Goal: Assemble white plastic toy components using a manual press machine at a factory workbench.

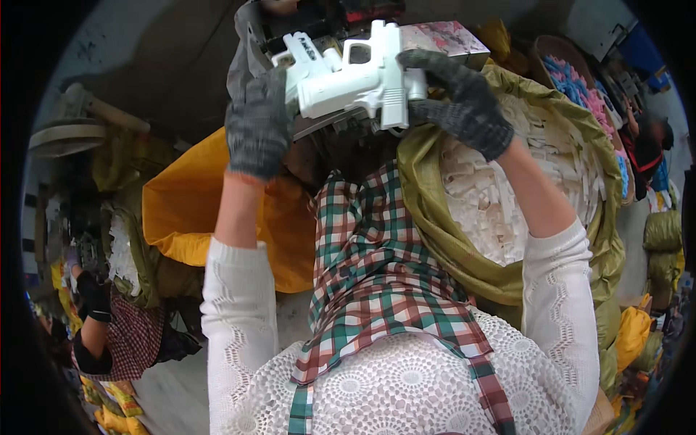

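Two white plastic toy pistols are raised in front of me near the top of the view. The nearer toy pistol (348, 85) lies partly across the other toy pistol (306, 58), which has dark lettering on it. My right hand (470, 109), in a dark grey knit glove, is closed on the nearer one from the right, thumb and fingers by its upright slide. From the left my left hand (257, 130), gloved alike, is closed at the pistols' left ends. Its fingertips are largely hidden, and how it shares its grip between the two is unclear.
On my right stands an olive woven sack (428, 210) full of white plastic pieces (489, 203). An orange sack (192, 199) gapes on my left. A pink-patterned box (449, 38) and dark machinery sit ahead. Another person (127, 333) works at far left; one more is at far right.
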Available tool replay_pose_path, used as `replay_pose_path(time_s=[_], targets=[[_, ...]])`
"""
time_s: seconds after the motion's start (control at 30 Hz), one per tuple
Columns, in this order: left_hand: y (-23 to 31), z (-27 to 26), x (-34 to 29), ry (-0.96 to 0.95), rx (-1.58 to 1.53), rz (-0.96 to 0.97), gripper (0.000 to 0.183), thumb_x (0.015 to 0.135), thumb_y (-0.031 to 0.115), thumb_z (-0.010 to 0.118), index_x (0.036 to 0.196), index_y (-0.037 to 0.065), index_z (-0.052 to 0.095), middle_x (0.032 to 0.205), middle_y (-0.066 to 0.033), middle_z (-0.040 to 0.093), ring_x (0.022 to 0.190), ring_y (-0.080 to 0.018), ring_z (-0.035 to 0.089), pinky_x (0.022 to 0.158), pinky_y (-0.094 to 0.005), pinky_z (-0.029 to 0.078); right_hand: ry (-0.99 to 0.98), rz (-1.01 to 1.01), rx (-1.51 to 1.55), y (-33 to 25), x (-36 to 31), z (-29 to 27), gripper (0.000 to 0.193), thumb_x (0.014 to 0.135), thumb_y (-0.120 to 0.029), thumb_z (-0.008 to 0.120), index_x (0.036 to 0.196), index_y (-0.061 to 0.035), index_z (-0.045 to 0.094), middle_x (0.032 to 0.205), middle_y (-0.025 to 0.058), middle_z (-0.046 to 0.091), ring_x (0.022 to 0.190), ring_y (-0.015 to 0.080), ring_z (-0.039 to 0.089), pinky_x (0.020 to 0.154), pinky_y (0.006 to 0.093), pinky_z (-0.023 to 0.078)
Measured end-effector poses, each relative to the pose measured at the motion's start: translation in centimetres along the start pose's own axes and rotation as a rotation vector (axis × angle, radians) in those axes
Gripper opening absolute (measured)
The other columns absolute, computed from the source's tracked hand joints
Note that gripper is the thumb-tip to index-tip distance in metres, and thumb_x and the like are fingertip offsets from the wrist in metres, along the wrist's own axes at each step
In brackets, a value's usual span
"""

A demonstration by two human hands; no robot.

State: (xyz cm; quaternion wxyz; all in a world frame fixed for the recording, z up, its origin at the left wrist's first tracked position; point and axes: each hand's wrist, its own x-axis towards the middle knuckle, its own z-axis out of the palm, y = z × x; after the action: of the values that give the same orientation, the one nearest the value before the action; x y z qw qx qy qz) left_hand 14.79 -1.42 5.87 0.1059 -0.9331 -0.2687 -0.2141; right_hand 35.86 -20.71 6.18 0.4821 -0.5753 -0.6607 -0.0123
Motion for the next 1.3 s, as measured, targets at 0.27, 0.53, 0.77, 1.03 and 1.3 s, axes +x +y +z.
replay_pose_path(time_s=[0.27,0.53,0.77,1.03,1.3], targets=[[-9.3,1.1,-14.0,0.209,0.308,-0.390,0.071,0.074,0.033,0.067,0.131,0.002,0.036,0.125,-0.0226,0.044,0.114,-0.0390,0.042,0.096,-0.0455,0.034,-0.284,0.009,0.040,5.2,7.2,6.3,0.041,0.081,-0.017,0.061,0.121,-0.0109,0.053,0.123,0.0084,0.054,0.112,0.0219,0.052,0.095,0.0334,0.042],[-8.9,2.1,-14.4,-0.058,0.117,-0.358,0.073,0.074,0.033,0.068,0.132,0.003,0.035,0.127,-0.0228,0.043,0.116,-0.0385,0.041,0.099,-0.0448,0.032,-0.040,-0.262,-0.290,3.8,4.8,5.4,0.029,0.081,-0.018,0.058,0.106,-0.0047,0.060,0.103,0.0138,0.060,0.093,0.0312,0.057,0.085,0.0382,0.045],[-4.9,2.3,-12.6,-0.224,-0.286,-0.286,0.042,0.084,0.020,0.060,0.121,0.004,0.051,0.113,-0.0179,0.058,0.109,-0.0316,0.052,0.092,-0.0387,0.040,-0.758,0.246,-0.540,6.8,-8.5,-4.2,0.028,0.080,-0.028,0.058,0.100,-0.0101,0.062,0.089,0.0176,0.062,0.086,0.0323,0.060,0.078,0.0370,0.047],[-1.3,2.5,-12.5,-0.299,-0.407,-0.251,0.040,0.082,0.015,0.061,0.119,0.004,0.052,0.101,-0.0172,0.062,0.094,-0.0295,0.060,0.083,-0.0367,0.045,-0.167,0.847,-1.287,17.3,-16.8,-12.0,0.039,0.072,-0.018,0.057,0.108,-0.0031,0.055,0.101,0.0200,0.059,0.094,0.0329,0.059,0.079,0.0434,0.047],[1.8,2.4,-12.3,-0.251,-0.569,-0.095,0.044,0.079,0.014,0.064,0.120,0.003,0.051,0.105,-0.0184,0.060,0.098,-0.0300,0.058,0.085,-0.0367,0.045,-0.578,0.555,-0.946,7.5,-13.7,-13.2,0.023,0.067,-0.013,0.059,0.088,-0.0040,0.062,0.083,0.0202,0.062,0.082,0.0346,0.060,0.073,0.0409,0.048]])
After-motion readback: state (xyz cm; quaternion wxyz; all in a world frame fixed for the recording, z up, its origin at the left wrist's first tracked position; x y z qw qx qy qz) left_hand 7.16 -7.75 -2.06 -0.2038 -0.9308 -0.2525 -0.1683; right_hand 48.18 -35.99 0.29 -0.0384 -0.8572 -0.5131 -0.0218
